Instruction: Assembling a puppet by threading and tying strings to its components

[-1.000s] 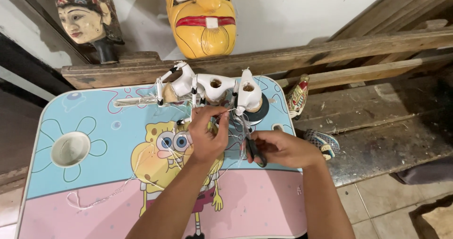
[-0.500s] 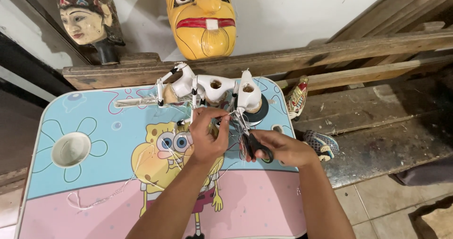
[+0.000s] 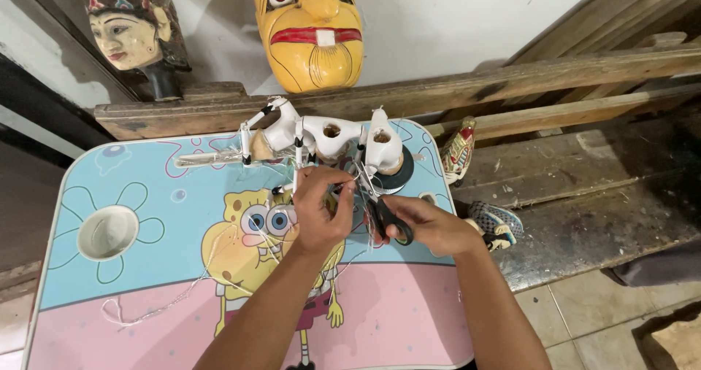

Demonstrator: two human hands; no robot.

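A white wooden puppet body [image 3: 321, 138] with jointed arms lies at the far edge of a small cartoon-printed table [image 3: 146, 268]. My left hand [image 3: 319, 208] pinches thin string just in front of the puppet. My right hand [image 3: 427, 225] grips black-handled scissors [image 3: 380, 206], whose blades point up toward the string beside my left fingers. Loose white string [image 3: 157, 304] trails across the table toward the near left.
A round cup hole [image 3: 107, 232] sits in the table's left side. Behind the table runs a wooden beam [image 3: 511, 74] with a yellow mask [image 3: 312, 27] and a carved painted head [image 3: 133, 31]. Small painted figures [image 3: 460, 151] lie on dark planks at right.
My right hand has lifted the scissors up and inward, bringing the blades to the string held by my left hand. The left hand has barely moved.
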